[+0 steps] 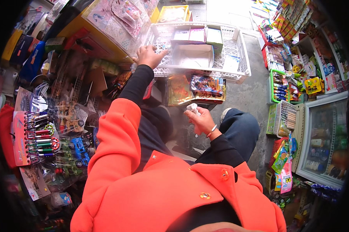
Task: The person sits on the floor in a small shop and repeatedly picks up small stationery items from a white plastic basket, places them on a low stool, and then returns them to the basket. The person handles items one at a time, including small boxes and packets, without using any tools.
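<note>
My left hand (151, 56) reaches over the left end of a white plastic crate (245, 63), fingers apart. I cannot tell whether it touches the crate's rim. Inside the crate are an open white cardboard tray (193, 56), a green-sided box (218, 37), a box with compartments (189, 34) and a small white packet (231, 63). My right hand (203, 120), wearing a wrist band, pinches a crumpled white tissue or cloth (192, 108) above my knees. Just beyond it, shiny foil packs (207, 86) and a gold packet (178, 89) lie before the crate.
To the left hang carded pens (42, 136) and bagged toy vehicles (79, 150). A yellow-edged carton (104, 32) stands beside the crate. Snack baskets (278, 87) and a glass-doored cooler (322, 139) line the right, across a concrete floor (247, 95). My knees flank the space below.
</note>
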`<state>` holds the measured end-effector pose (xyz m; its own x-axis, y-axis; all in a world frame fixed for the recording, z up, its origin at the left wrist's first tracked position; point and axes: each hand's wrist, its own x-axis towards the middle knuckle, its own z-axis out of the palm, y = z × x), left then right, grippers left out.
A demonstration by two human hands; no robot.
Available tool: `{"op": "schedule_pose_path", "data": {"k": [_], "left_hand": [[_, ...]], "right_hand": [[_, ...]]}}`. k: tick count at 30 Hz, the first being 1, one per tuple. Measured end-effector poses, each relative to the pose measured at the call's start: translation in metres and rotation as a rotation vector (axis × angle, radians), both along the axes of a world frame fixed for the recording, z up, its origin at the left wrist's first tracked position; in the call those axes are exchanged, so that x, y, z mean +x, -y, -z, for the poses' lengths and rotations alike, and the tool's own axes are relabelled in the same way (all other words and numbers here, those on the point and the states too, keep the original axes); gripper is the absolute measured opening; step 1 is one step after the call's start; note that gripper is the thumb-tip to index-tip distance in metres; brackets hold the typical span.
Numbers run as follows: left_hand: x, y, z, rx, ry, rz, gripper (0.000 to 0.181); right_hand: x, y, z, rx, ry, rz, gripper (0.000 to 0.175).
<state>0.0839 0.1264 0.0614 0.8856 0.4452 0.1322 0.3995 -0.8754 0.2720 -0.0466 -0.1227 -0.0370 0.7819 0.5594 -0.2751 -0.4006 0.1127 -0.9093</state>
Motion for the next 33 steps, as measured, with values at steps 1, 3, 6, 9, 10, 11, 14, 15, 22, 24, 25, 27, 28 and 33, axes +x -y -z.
{"op": "schedule_pose_path", "data": {"k": [1, 3, 6, 9, 10, 11, 14, 15, 22, 24, 25, 27, 28, 33], "left_hand": [[0.003, 0.003, 0.001, -0.002, -0.055, 0.031, 0.061], [0.01, 0.013, 0.005, -0.003, -0.171, 0.08, 0.064], [0.018, 0.031, 0.013, 0.02, -0.274, 0.122, 0.057], [0.021, 0.03, 0.014, 0.0, -0.282, 0.084, 0.042], [0.021, 0.027, 0.015, 0.006, -0.249, 0.078, 0.035], [0.021, 0.025, 0.016, 0.005, -0.262, 0.084, 0.036], [0.023, 0.02, 0.021, 0.036, -0.258, 0.084, 0.031], [0.02, 0.02, 0.024, 0.047, -0.095, 0.125, 0.029], [-0.047, 0.034, 0.025, -0.244, 0.559, 0.439, 0.013], [-0.074, 0.04, 0.034, -0.195, 0.334, 0.403, 0.028], [-0.082, 0.043, 0.04, -0.126, 0.314, 0.43, 0.035], [-0.088, 0.046, 0.053, -0.231, 0.158, 0.338, 0.06], [-0.088, 0.047, 0.059, -0.29, 0.154, 0.323, 0.064], [-0.077, 0.037, 0.072, -0.551, 0.082, 0.24, 0.073]], "right_hand": [[0.001, 0.0, -0.004, 0.02, -0.013, 0.008, 0.021], [0.002, 0.0, -0.012, 0.04, 0.067, 0.066, 0.02], [0.009, 0.007, -0.021, -0.01, 0.55, 0.191, 0.017], [0.02, 0.027, -0.028, 0.031, 0.33, 0.323, 0.014], [0.025, 0.025, -0.029, 0.202, 0.321, 0.434, 0.015], [0.026, 0.026, -0.029, 0.224, 0.314, 0.494, 0.016], [0.021, 0.027, -0.026, 0.126, 0.229, 0.36, 0.017], [0.017, 0.025, -0.024, 0.093, 0.247, 0.315, 0.017], [0.021, 0.016, 0.003, -0.18, 0.111, 0.062, 0.028], [0.019, 0.009, 0.011, -0.209, -0.023, -0.008, 0.036], [0.017, 0.006, 0.014, -0.168, -0.049, -0.005, 0.037], [0.014, 0.0, 0.018, -0.11, -0.127, -0.01, 0.04], [0.013, -0.004, 0.019, -0.084, -0.135, -0.007, 0.042], [0.013, -0.015, 0.018, 0.031, -0.201, 0.079, 0.04]]}}
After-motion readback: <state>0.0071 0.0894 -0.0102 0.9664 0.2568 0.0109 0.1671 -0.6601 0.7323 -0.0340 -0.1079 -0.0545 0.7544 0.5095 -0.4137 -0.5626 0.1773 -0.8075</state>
